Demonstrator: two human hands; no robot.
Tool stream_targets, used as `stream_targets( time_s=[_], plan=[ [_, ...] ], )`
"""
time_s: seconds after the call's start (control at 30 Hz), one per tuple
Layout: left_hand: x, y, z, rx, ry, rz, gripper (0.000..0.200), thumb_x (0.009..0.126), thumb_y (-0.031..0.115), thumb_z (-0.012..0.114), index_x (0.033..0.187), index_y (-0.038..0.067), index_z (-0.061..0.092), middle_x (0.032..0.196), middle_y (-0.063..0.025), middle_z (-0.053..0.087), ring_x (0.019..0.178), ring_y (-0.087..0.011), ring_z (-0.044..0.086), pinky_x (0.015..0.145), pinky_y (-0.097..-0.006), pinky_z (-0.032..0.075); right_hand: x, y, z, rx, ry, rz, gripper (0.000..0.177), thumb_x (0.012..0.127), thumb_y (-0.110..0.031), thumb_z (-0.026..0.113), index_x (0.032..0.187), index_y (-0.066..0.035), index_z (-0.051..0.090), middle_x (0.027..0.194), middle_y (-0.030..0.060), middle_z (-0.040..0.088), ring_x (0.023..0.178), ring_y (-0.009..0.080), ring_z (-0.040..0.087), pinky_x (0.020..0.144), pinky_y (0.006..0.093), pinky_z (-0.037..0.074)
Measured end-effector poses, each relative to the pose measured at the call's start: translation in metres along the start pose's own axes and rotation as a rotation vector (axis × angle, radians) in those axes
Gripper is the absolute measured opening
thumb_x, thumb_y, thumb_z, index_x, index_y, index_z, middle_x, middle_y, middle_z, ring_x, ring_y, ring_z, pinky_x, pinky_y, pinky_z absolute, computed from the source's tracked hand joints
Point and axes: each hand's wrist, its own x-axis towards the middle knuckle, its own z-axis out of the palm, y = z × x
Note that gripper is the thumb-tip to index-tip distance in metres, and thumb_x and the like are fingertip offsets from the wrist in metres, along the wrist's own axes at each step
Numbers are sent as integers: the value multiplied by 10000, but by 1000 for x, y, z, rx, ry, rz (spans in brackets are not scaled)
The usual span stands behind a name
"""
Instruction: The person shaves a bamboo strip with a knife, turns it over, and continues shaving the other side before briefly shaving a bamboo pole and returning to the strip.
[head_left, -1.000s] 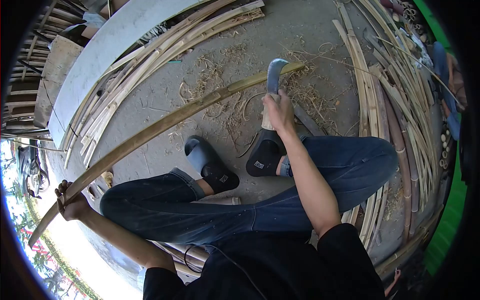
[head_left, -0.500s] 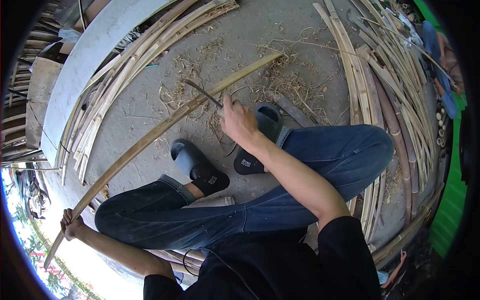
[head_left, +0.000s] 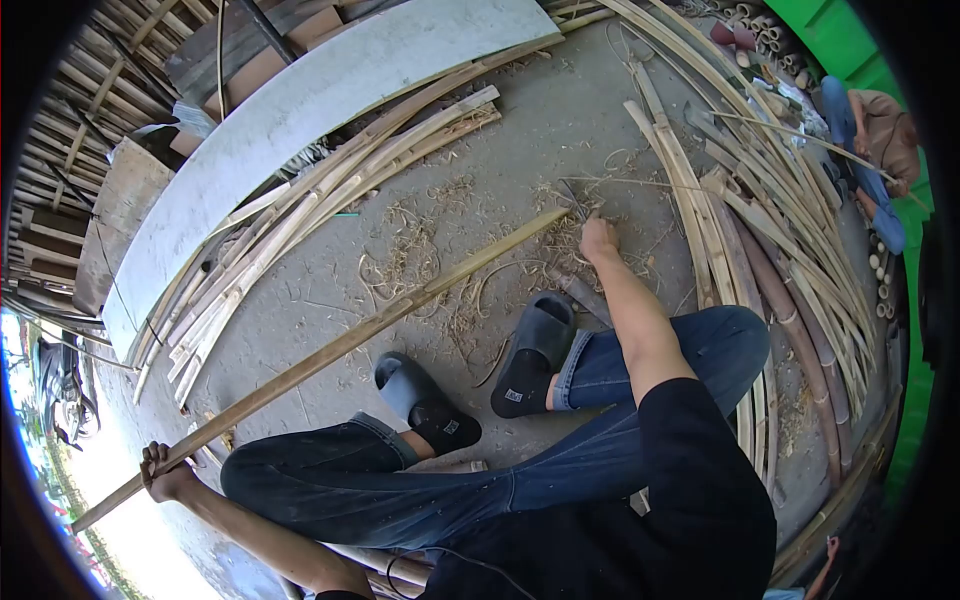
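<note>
A long bamboo strip slants across the ground in front of me, from lower left to upper centre. My left hand is wrapped round it near its lower end, left of my knee. My right hand is closed on the handle of a knife with a thin dark blade, held just beyond the strip's far tip. The blade points up and left, close to that tip. Curled bamboo shavings lie under and around the strip.
Split bamboo strips are stacked at the left beside a long pale board. More strips and darker poles lie at the right. My slippered feet rest below the strip. Another person sits at the upper right.
My right hand with the knife has slid along the strip, away from me, from its middle to its far tip. My left hand keeps its hold; the view has tilted up.
</note>
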Motion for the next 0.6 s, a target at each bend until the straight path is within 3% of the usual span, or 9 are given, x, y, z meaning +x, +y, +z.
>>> stream_targets(
  time_s=[0.1,0.13,0.23,0.27,0.33,0.4,0.47,0.53,0.6],
  plan=[
    [5,-6,-2,266,203,203,377,939,287,450,1004,-60,581,860,-162,604,678,-267,577,619,-348,526,-32,-3,-45,60,-139,-35,492,855,-192,690,1292,-13,551,1261,227,623,1179,357,611,987,432,509],
    [5,-4,-2,303,211,285,423,948,317,429,1027,-65,592,863,-165,616,678,-265,580,608,-362,524,-32,-3,-52,155,-66,-9,551,741,-199,788,1225,-12,602,1221,231,642,1144,366,626,969,427,511],
    [-7,-11,24,441,249,511,533,978,381,382,1078,-98,596,894,-164,625,673,-259,577,604,-388,519,-43,-22,-101,280,-30,-15,486,762,-201,764,1185,-5,626,1166,235,665,1109,376,641,936,440,515],
    [-27,-12,44,305,260,490,554,1003,409,361,1086,-97,571,905,-162,608,668,-258,570,626,-375,511,-56,-35,-120,316,11,-37,498,762,-209,766,1191,-2,621,1145,236,671,1087,382,649,921,442,520],
    [7,-1,25,127,150,539,529,1018,467,346,998,-26,538,799,-103,545,623,-229,520,584,-343,479,-71,-59,-136,301,182,-231,526,772,-205,761,1213,24,588,1120,233,676,1014,387,672,891,450,535],
    [9,9,20,83,1,521,503,1029,503,318,878,51,479,708,-51,452,572,-190,442,525,-303,431,-107,-96,-157,292,170,-470,548,801,-174,742,1251,53,525,1076,226,681,951,363,689,847,440,559],
    [19,20,7,52,-71,502,497,1036,498,298,864,63,466,696,-47,446,566,-186,436,514,-298,423,-161,-136,-181,315,-78,-601,561,836,-133,706,1288,85,456,1010,248,673,916,334,697,804,425,578],
    [22,27,-1,29,-146,482,493,1043,493,278,849,75,454,684,-44,440,560,-182,429,502,-294,415,-216,-162,-172,257,-162,-788,463,831,-129,701,1194,50,475,894,221,664,791,326,697,704,430,590],
    [22,32,-3,28,-173,493,494,1051,479,250,824,79,430,665,-40,430,548,-183,418,476,-304,400,-261,-162,-145,157,-139,-1011,501,833,-114,683,1231,72,442,805,241,646,704,367,691,654,450,584]
  ],
)
